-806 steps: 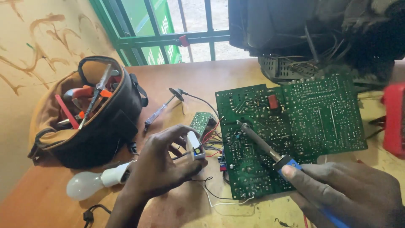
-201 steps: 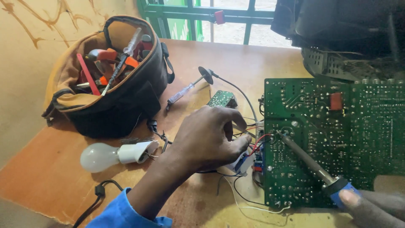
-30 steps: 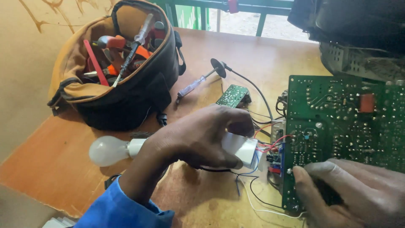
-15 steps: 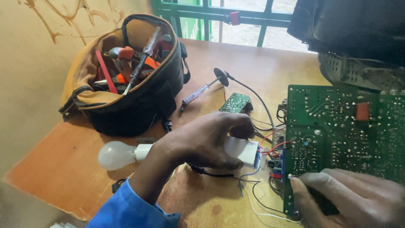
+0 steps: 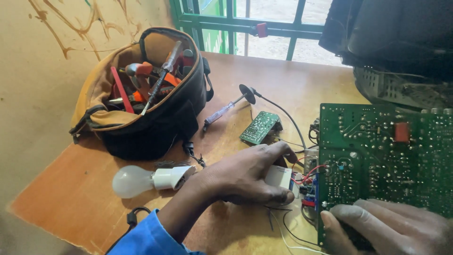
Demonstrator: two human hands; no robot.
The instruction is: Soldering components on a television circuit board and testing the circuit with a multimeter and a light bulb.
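Observation:
My left hand [image 5: 245, 177] grips a small white block [image 5: 278, 177] wired with red leads to the left edge of a large green circuit board [image 5: 387, 156]. My right hand [image 5: 387, 229] lies flat on the board's near corner, fingers together; whether anything is under it is hidden. A small green board [image 5: 258, 127] lies just beyond my left hand.
An open tool bag [image 5: 141, 99] full of screwdrivers and pliers stands at the left. A white bulb in a holder [image 5: 148, 179] lies by my left wrist. A screwdriver [image 5: 222, 113] lies on the wooden table [image 5: 283, 75]. A dark television casing [image 5: 401, 47] sits at the back right.
The soldering iron seen earlier in my right hand is gone from view; that hand now rests on the board. My left hand stays closed on the white block. The view has shifted slightly.

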